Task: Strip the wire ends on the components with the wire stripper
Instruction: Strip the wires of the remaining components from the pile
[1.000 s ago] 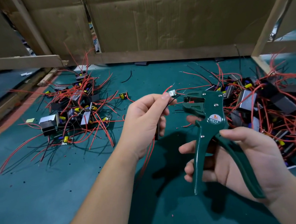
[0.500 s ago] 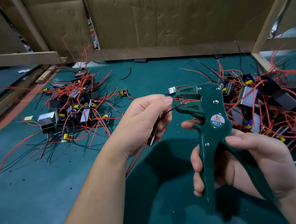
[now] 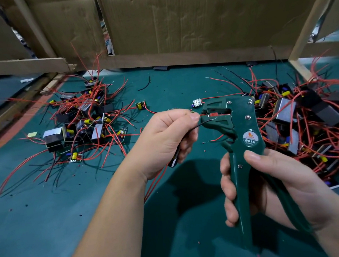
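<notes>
1. Head view, tool: dark green pistol-grip metal wire stripper (image 3: 242,120), held upright above the desk between two heaps. The right hand (image 3: 274,182) curls fingers and thumb round both handles.
2. Head view, workpiece: small dark block-shaped component (image 3: 174,159), enclosed in the left hand (image 3: 165,141). Thumb and forefinger pinch its thin red wire (image 3: 213,114), whose end sits in the stripper's jaws.
3. Head view, stray lead: thin black wire (image 3: 203,122) from the same grip, lying just below the jaws.
4. Risks, judged:
   - the black wire may be drawn in alongside and nicked, being so near the jaws;
   - a slack pinch would let the red wire slip, leaving a short or ragged strip;
   - a hard pull may strain the lead where it joins the component.
5. Head view, surroundings: teal felt-covered desk (image 3: 49,224); left heap of red-wired components (image 3: 84,124); right heap of red-wired components (image 3: 309,117); loose small pale circuit board (image 3: 197,102); brown cardboard back wall (image 3: 194,17).
6. Obstruction: wires of the right heap reach close behind the stripper's head and could snag it.
</notes>
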Available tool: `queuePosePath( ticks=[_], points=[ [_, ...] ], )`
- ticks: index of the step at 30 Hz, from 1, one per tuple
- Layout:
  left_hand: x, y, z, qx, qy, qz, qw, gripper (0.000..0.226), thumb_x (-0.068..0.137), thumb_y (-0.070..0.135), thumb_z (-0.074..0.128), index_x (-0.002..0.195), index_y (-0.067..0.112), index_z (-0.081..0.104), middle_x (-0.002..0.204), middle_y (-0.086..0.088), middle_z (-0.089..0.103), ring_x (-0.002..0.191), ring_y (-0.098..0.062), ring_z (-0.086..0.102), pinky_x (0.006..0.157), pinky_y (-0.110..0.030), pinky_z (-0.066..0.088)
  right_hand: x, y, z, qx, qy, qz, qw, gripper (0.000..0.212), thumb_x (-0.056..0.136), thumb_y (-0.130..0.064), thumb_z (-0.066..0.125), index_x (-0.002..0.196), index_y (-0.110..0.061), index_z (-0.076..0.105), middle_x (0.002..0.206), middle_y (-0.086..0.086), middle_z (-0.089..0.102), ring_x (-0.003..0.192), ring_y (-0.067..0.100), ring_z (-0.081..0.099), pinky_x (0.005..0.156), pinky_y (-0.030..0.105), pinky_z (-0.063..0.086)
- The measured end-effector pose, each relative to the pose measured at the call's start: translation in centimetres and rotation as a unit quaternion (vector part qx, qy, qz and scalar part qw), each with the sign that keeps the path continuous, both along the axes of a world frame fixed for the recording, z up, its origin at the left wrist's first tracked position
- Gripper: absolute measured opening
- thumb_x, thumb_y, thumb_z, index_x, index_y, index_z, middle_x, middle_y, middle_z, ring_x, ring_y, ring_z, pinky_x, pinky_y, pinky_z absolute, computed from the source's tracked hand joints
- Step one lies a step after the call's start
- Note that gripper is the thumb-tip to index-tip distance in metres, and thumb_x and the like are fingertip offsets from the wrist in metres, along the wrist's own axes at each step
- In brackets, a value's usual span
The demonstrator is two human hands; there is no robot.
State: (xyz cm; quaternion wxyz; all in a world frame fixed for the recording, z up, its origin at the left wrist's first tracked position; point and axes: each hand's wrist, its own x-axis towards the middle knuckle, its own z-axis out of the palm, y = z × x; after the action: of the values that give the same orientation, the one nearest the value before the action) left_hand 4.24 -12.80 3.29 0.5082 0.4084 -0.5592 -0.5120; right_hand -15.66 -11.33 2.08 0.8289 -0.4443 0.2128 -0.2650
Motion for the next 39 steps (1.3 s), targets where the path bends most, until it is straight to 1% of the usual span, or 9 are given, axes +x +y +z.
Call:
queuePosePath(
  ticks=[8,12,17,20,23,25,30,35,39],
  points=[
    [-0.1,0.1,0.0,0.0,-0.003,-0.004,1.0,0.039,0.088,0.025,0.046,0.051,0.022,0.054,0.043,0.007,0.037,0.036,-0.012,0.034,0.039,-0.017,0.03,-0.1,0.0,0.2,0.019,0.005,-0.006,1.0,0.047,0.07,-0.045,0.08,0.089,-0.005,0.063,0.07,0.02,0.058,0.056,0.037,0.061,0.061,0.049,0.051],
    [-0.1,0.0,0.0,0.009,-0.005,-0.006,1.0,0.038,0.089,0.028,0.047,0.052,0.022,0.055,0.044,0.007,0.037,0.038,-0.013,0.034,0.039,-0.018,0.03,0.3,0.4,0.3,0.027,0.011,-0.029,0.999,0.05,0.066,-0.051,0.08,0.082,-0.007,0.062,0.064,0.019,0.055,0.048,0.033,0.058,0.053,0.044,0.051],
    [-0.2,0.0,-0.3,0.029,-0.051,-0.021,0.998,0.026,0.089,0.037,0.056,0.071,0.02,0.062,0.05,0.009,0.045,0.041,-0.009,0.038,0.038,-0.017,0.03,1.5,0.2,0.3,0.07,0.019,-0.124,0.99,0.044,0.074,-0.053,0.059,0.068,-0.01,0.056,0.054,0.012,0.044,0.035,0.025,0.045,0.041,0.033,0.047],
    [-0.3,-0.1,-0.6,0.021,-0.071,-0.007,0.997,0.022,0.08,0.036,0.057,0.075,0.016,0.064,0.051,0.01,0.048,0.041,-0.008,0.038,0.037,-0.015,0.03,1.2,-0.3,0.3,0.11,-0.018,-0.109,0.988,0.044,0.073,-0.047,0.057,0.081,-0.005,0.066,0.071,0.02,0.057,0.056,0.034,0.06,0.057,0.047,0.054],
    [0.1,-0.3,-0.5,0.019,-0.058,0.041,0.997,0.018,0.081,0.036,0.068,0.073,0.019,0.071,0.052,0.008,0.049,0.042,-0.01,0.039,0.04,-0.018,0.029,0.5,-0.7,0.3,0.103,-0.06,-0.096,0.988,0.046,0.062,-0.035,0.073,0.093,-0.001,0.068,0.081,0.024,0.061,0.069,0.041,0.063,0.066,0.054,0.054],
    [0.3,-0.5,-0.5,0.021,-0.042,0.079,0.996,0.014,0.079,0.033,0.067,0.071,0.022,0.073,0.051,0.005,0.046,0.043,-0.012,0.039,0.045,-0.024,0.027,0.1,-1.0,0.4,0.099,-0.064,-0.082,0.99,0.054,0.056,-0.032,0.08,0.097,-0.001,0.068,0.083,0.025,0.061,0.07,0.042,0.063,0.068,0.054,0.053],
    [0.4,-0.6,-0.5,0.011,-0.019,0.134,0.991,0.012,0.072,0.033,0.071,0.065,0.023,0.072,0.046,0.007,0.045,0.038,-0.009,0.038,0.044,-0.021,0.028,0.1,-0.9,0.3,0.106,-0.04,-0.036,0.993,0.058,0.052,-0.03,0.083,0.1,0.0,0.067,0.084,0.027,0.06,0.071,0.043,0.062,0.069,0.057,0.052],
    [0.4,-0.5,-0.2,-0.007,-0.011,0.155,0.988,0.013,0.065,0.03,0.082,0.06,0.024,0.071,0.046,0.011,0.047,0.038,-0.009,0.038,0.043,-0.022,0.031,0.3,-0.3,0.2,0.087,-0.041,0.018,0.995,0.053,0.06,-0.03,0.079,0.102,-0.002,0.066,0.085,0.026,0.06,0.074,0.045,0.062,0.07,0.057,0.05],
    [0.2,-0.4,0.1,-0.018,0.0,0.174,0.985,0.01,0.062,0.034,0.073,0.058,0.025,0.07,0.044,0.011,0.047,0.036,-0.007,0.037,0.038,-0.014,0.03,0.4,0.0,0.3,0.068,-0.06,0.042,0.995,0.047,0.067,-0.03,0.076,0.103,-0.002,0.064,0.085,0.026,0.061,0.075,0.043,0.062,0.07,0.054,0.05]
  ],
)
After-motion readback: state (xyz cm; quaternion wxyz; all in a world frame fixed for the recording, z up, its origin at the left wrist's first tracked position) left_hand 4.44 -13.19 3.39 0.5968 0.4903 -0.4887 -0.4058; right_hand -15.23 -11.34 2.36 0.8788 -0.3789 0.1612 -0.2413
